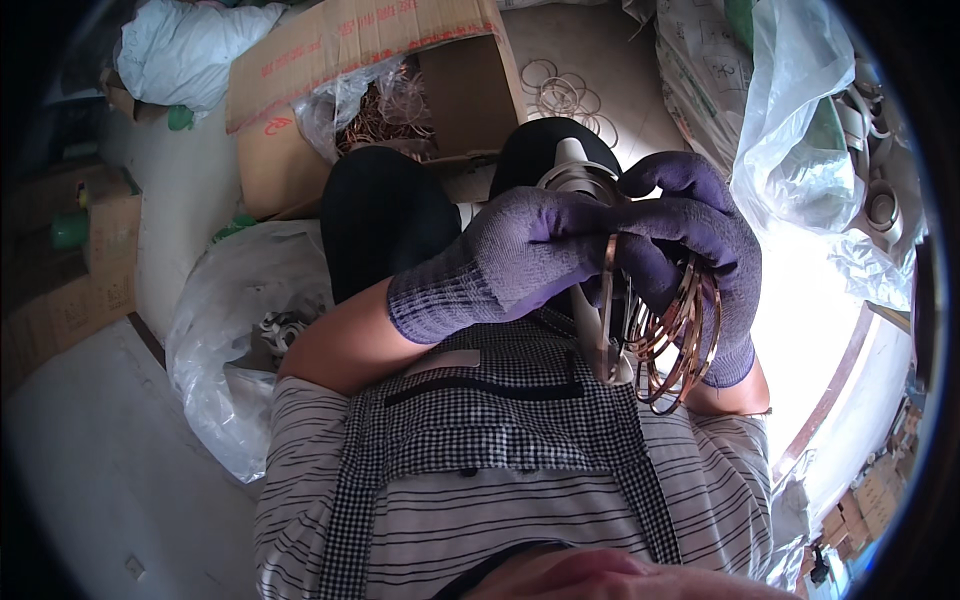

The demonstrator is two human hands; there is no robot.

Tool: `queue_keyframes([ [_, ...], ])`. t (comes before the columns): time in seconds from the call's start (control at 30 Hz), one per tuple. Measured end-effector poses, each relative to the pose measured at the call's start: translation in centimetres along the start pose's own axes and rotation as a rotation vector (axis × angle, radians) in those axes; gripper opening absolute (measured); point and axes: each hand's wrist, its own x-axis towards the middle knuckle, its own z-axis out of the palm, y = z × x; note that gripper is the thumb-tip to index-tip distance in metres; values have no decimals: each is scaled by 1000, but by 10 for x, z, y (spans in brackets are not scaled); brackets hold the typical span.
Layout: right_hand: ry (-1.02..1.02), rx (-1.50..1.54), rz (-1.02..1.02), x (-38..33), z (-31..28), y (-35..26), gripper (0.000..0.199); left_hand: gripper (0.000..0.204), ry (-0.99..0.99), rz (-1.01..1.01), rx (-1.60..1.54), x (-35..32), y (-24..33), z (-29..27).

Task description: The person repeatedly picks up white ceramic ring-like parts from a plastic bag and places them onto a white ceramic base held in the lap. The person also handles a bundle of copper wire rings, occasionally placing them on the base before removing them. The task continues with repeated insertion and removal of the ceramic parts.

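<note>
Head view: both gloved hands meet above the lap — left hand (530, 250) pinches one copper ring (608, 290), right hand (690, 250) grips a bundle of rings (685, 335), beyond them a cardboard box (350, 90).
</note>
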Motion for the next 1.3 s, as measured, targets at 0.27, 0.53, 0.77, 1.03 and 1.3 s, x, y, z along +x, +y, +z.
queue_keyframes([
  [0.27, -28, -193, 16, -1, -10, -2, 20, 31, 195, 390, 377, -13, 37, 2],
  [0.53, 40, -12, 240, -20, 2, 23, 38, 14, 456, 382, 314, -6, 13, -4],
  [0.77, 324, 166, 393, -51, 46, 71, 27, 17, 619, 502, 777, 13, -42, -22],
  [1.03, 420, 428, 628, -45, 57, 58, 17, 16, 592, 523, 783, 16, -41, -17],
  [1.3, 374, 306, 411, -59, 63, 70, 16, 12, 472, 344, 599, 19, -20, -23],
])
